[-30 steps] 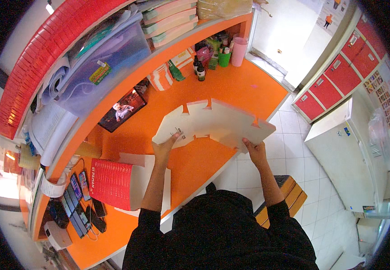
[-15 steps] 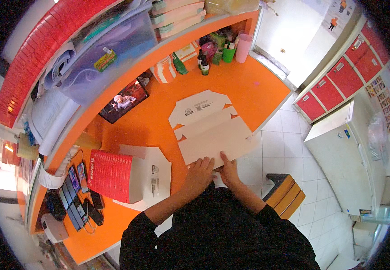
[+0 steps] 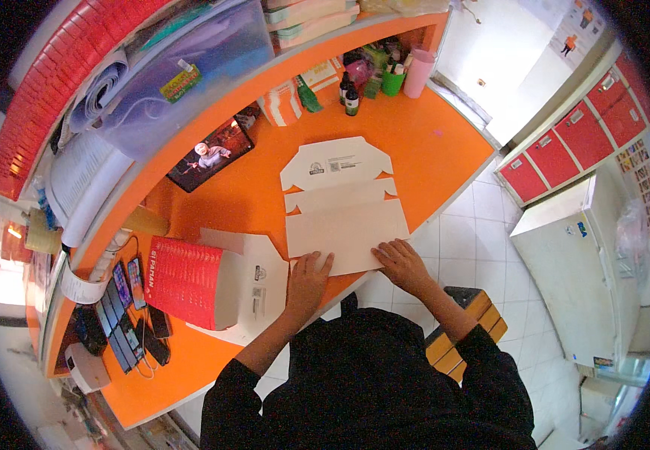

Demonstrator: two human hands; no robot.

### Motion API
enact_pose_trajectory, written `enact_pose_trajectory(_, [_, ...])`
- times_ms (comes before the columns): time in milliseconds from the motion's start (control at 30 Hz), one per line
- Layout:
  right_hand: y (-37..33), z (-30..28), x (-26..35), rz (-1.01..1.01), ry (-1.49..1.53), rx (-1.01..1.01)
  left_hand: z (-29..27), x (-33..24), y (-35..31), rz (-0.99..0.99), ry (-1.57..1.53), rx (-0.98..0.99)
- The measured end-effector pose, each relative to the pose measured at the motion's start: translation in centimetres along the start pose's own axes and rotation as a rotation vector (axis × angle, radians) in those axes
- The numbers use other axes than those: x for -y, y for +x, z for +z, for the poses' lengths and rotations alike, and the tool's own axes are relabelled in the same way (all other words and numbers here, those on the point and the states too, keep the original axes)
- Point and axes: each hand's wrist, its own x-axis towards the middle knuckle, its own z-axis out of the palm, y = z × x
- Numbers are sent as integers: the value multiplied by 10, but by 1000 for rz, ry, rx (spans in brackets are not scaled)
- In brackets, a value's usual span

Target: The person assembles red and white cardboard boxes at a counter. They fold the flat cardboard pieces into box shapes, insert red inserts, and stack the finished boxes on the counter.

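Note:
A flat, white cardboard box blank (image 3: 346, 225) lies on the orange desk, its notched flap with small dark print pointing away from me. My left hand (image 3: 311, 279) is closed on its near left corner, fingertips and thumb on the upper face. At the near right corner, my right hand (image 3: 404, 266) grips the edge with its fingers over the top. What lies under the cardboard is hidden. To the left is a stack of more box blanks (image 3: 239, 289), partly red-printed and partly white, apart from my hands.
A tablet (image 3: 211, 156) showing a picture leans at the back of the orange desk (image 3: 430, 150). Bottles (image 3: 351, 101) and a pink cup (image 3: 417, 73) stand at the far end. Several phones (image 3: 121, 322) lie at left. A wooden-slatted stool (image 3: 464, 330) is at my right.
The cardboard has turned squarer to me and lies further onto the desk. My hands have moved apart, from together at its near edge to its two near corners.

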Motion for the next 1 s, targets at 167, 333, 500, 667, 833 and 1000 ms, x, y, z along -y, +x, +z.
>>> enact_pose_trajectory(167, [25, 5, -16, 22, 86, 270, -6, 2, 13, -2, -13, -71])
enact_pose_trajectory(333, [66, -8, -54, 40, 403, 556, -19, 34, 63, -64, -262, 538])
enact_pose_trajectory(500, [109, 14, -94, 22, 686, 773, -11, 66, 111, -105, -455, 764])
enact_pose_trajectory(667, [105, 14, -91, 51, 655, 649, -8, 71, 118, -99, -365, 792])
enact_pose_trajectory(833, [78, 2, -15, 327, 531, 245, 0, 52, 105, -175, -323, -231])
enact_pose_trajectory(1000, [91, 13, 18, 295, 629, 139, 17, 49, 108, -635, -750, -299])
